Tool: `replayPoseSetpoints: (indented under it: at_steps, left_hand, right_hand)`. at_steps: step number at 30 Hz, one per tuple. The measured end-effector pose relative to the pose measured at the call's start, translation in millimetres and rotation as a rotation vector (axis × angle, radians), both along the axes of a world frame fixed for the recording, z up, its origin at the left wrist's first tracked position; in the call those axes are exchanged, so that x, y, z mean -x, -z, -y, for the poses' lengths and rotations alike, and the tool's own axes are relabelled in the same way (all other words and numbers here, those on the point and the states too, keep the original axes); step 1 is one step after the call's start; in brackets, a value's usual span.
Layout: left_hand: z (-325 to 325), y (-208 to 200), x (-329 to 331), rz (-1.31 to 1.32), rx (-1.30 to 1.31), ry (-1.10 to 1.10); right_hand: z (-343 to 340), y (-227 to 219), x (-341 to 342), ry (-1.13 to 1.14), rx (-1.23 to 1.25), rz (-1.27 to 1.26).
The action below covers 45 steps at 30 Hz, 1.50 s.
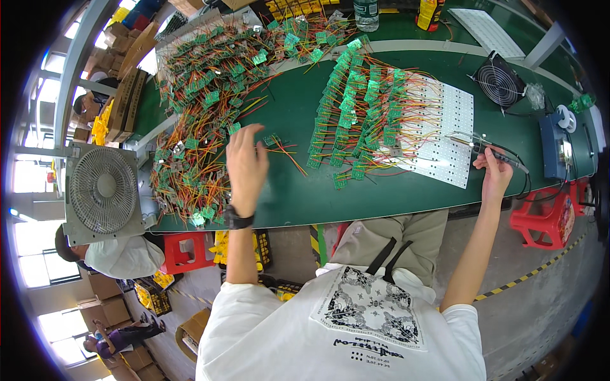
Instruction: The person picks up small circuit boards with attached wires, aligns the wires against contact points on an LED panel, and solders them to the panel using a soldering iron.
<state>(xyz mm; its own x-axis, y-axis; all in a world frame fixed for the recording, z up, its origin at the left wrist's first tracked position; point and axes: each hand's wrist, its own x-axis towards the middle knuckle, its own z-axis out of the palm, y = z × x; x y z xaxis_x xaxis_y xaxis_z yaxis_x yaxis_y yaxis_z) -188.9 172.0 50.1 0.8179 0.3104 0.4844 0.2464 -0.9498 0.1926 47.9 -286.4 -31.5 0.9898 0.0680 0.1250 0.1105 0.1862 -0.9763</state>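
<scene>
A long green workbench (298, 190) stands on grey concrete floor (540, 305), bright windows (28, 178) at left.

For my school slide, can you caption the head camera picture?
At a green workbench, the left hand reaches for wired green circuit boards while the right hand holds a soldering iron.
</scene>
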Motion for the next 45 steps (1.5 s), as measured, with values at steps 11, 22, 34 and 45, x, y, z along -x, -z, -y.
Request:
replayPoseSetpoints:
  at_steps: [11, 22, 34, 45]
  left_hand:
    - [-58.6, 2.5, 35.0, -0.309, 0.242, 0.16]
    - [-27.7, -18.2, 47.7, 0.1, 0.178, -0.088]
    - [143.3, -24.7, -54.2, 0.219, 0.82, 0.446]
    - [191.1, 0.9, -151.4, -0.105, 0.857, 0.712]
  right_hand:
    - [-6.6, -2.5, 0.7, 0.01, -0.031, 0.0]
    - [-3.3, -15.2, 1.1, 0.018, -0.007, -0.074]
    - [-6.4, -12.0, 1.7, -0.006, -0.032, -0.04]
    - [-5.9, -7.8, 1.9, -0.015, -0.03, -0.036]
